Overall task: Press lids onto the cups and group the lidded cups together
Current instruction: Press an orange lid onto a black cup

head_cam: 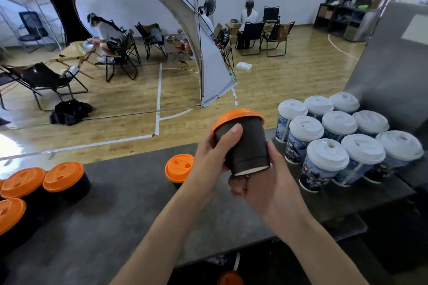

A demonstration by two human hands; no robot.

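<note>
9 white-lidded cups [327, 155]: printed paper cups in three rows of three, packed touching, at the right end of the dark counter [129, 210]
5 orange-lidded black cups: that many in clear view, all with lids on
left cluster [63, 176]: 3 of the five, close together at the counter's left edge; an orange sliver at the frame edge could be another, cannot tell
lone cup [179, 166]: 1, standing upright mid-counter, just behind the left wrist and partly hidden by it
held cup [245, 146]: 1, lifted off the counter between both hands, tilted with its base toward the camera
held cup's lid [236, 115]: orange, on the cup's far end, facing up and away
low orange lid [230, 279]: 1, at the bottom edge below the counter's near edge; cannot tell if there is a cup under it
left hand [208, 159]: wrapped round the upper wall of the held cup, thumb [231, 134] lying across the side just under the lid rim, fingers hidden behind
right hand [271, 183]: cupped round the base from the right and below, fingers curled under the bottom rim
held cup vs groups: between the lone cup and the white-lidded block, nearer the white-lidded block, touching neither
background: people [106, 32] on folding chairs [251, 34] on a wooden floor, well apart from the counter
</note>
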